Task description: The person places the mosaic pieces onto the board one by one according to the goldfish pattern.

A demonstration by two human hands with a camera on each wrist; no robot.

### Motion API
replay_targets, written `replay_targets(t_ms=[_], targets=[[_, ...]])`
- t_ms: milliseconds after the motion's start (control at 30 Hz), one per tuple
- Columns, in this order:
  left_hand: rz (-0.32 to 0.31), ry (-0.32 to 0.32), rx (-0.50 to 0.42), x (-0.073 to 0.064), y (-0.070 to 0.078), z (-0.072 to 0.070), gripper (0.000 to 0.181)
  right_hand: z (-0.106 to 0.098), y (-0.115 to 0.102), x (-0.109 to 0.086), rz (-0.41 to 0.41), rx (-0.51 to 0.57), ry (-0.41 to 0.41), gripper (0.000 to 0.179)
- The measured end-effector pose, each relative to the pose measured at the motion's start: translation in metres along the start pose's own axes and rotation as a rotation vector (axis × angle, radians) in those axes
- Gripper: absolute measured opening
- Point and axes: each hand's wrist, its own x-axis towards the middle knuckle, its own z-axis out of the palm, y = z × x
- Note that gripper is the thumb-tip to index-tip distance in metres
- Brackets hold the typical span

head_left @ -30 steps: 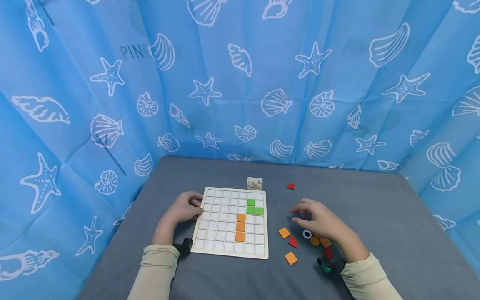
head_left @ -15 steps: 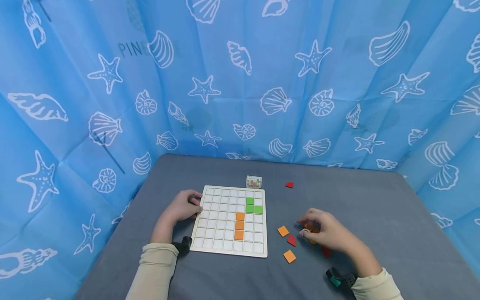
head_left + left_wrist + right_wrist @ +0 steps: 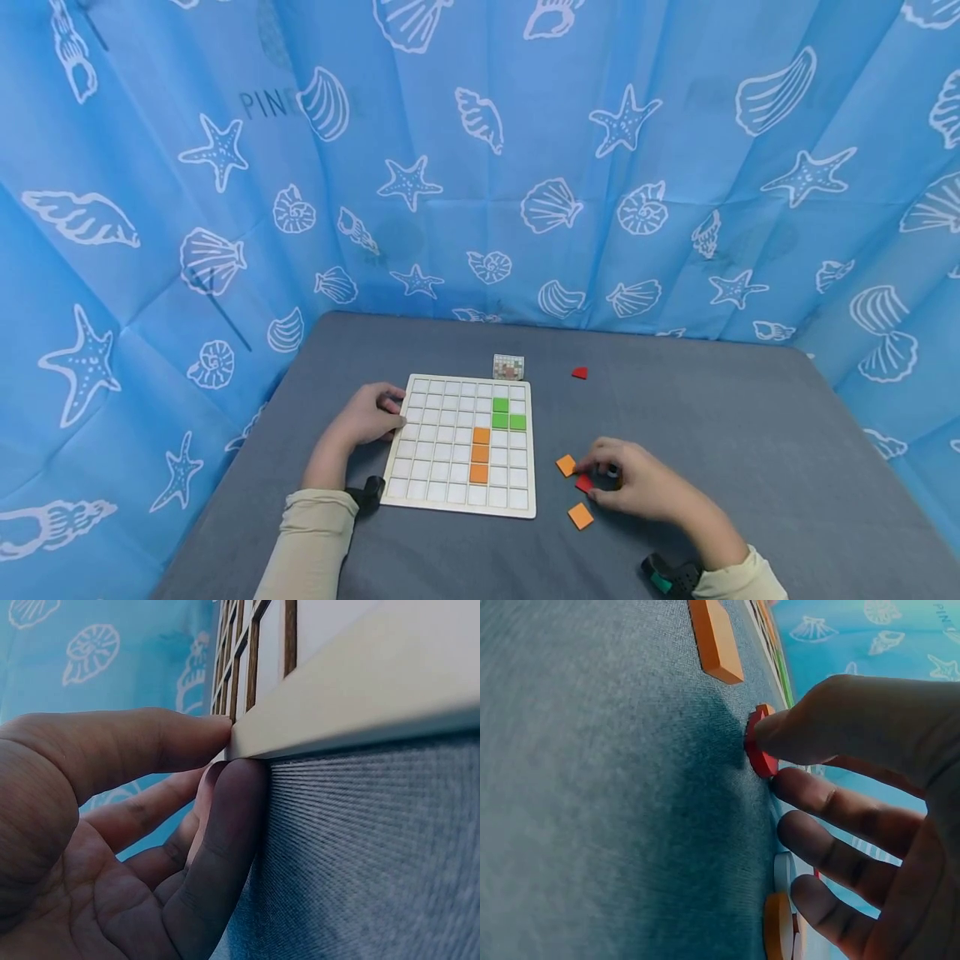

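Grey worktop (image 3: 757, 425), loose orange tile (image 3: 581, 517) nearest. Just past it, right hand (image 3: 633, 483): fingers half curled, thumb on red piece (image 3: 583, 482), right of white grid board (image 3: 424, 451); can't tell if it's properly pinched. Left hand (image 3: 366, 415) fingers nearly together, pinching board's left rim. Small card (image 3: 508, 367) off far edge, then shell-print curtain (image 3: 517, 171).

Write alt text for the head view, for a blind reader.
The right hand pinches at a red tile on a grey tabletop, near two orange square tiles, while the left hand grips the left edge of a white grid board bearing three orange squares and three green squares. Behind hangs a blue seashell-patterned curtain.
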Motion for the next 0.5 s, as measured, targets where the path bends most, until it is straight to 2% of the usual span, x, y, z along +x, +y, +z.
replay_targets(t_ms=[500], targets=[[0.007, 0.001, 0.006, -0.0012, 0.0002, 0.0004, 0.045, 0.0011, -0.0024, 0.0013, -0.003, 0.011, -0.035, 0.020]])
